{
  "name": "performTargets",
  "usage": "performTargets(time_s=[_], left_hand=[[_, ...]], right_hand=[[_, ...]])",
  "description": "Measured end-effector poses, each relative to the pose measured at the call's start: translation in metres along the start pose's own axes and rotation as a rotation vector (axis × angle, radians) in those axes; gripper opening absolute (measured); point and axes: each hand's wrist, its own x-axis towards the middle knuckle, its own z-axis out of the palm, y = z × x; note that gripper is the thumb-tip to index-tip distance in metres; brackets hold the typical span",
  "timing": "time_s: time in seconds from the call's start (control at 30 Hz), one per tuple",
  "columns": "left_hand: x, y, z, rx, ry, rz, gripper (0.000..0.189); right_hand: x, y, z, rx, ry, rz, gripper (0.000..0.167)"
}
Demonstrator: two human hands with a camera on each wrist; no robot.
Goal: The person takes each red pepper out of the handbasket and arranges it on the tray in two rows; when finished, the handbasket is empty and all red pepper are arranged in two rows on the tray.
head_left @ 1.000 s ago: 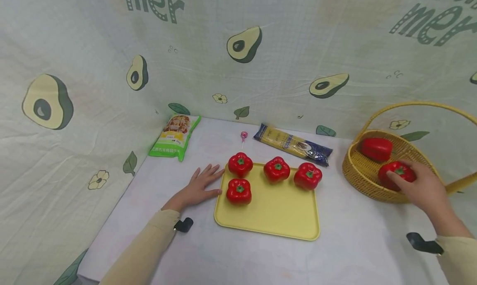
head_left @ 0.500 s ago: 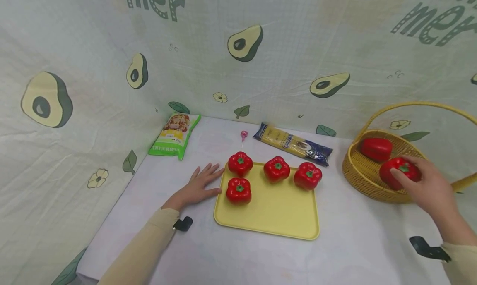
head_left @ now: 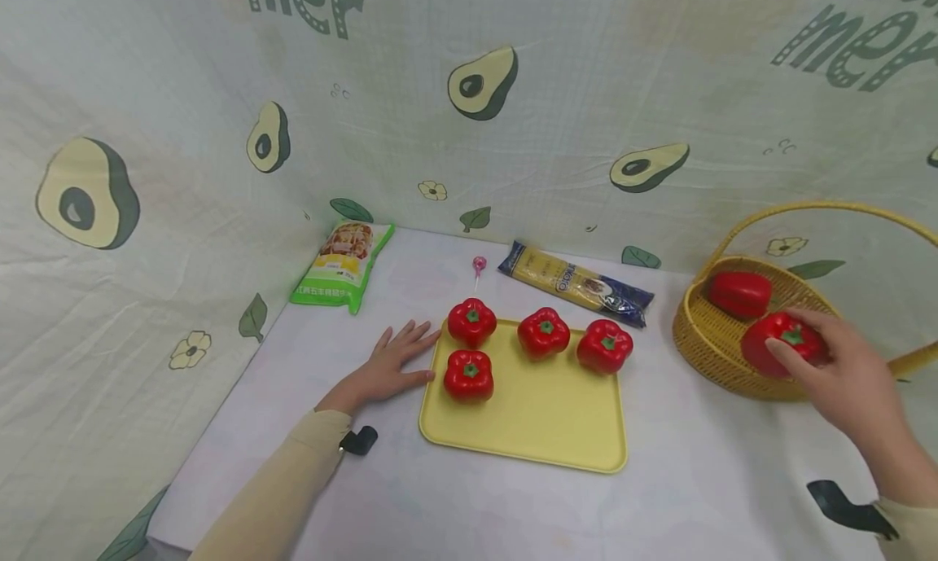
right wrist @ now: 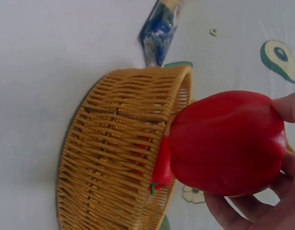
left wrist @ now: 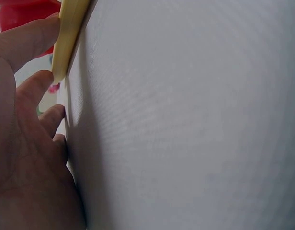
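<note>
My right hand [head_left: 853, 374] grips a red bell pepper [right wrist: 229, 143] between thumb and fingers, over the near right side of the wicker basket [head_left: 703, 345]. In the right wrist view this pepper is above the basket's rim. Another red pepper [head_left: 740, 294] lies on its side inside the basket. My left hand [head_left: 388, 370] lies flat with fingers spread at the left edge of the yellow tray [head_left: 545, 427]; in the left wrist view its thumb and a fingertip touch the tray's rim [left wrist: 71, 36]. On the tray sit several red peppers [head_left: 469, 375], green stems up.
Behind the tray lie a pasta packet [head_left: 575, 284] and a pink lollipop [head_left: 479, 264]. A green food bag [head_left: 344, 264] is at the back left. The basket's tall handle [head_left: 828, 206] arches over it. A patterned cloth [head_left: 557, 138] hangs behind the table.
My right hand has lifted the pepper slightly within the basket area and shifted a little right. The left hand, tray and its peppers stay in place.
</note>
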Motion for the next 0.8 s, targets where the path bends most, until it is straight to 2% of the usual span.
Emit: performTargets(time_s=[0.47,0.8], left_hand=[[0.000,0.000,0.001,-0.009,0.007,-0.001,0.076],[0.000,0.001,0.001,-0.007,0.005,-0.008,0.077]], right_hand=[[-0.014,-0.020,0.005,0.046,-0.024,-0.091,0.063],[-0.025,-0.037,0.018,0.089,-0.087,-0.120,0.068]])
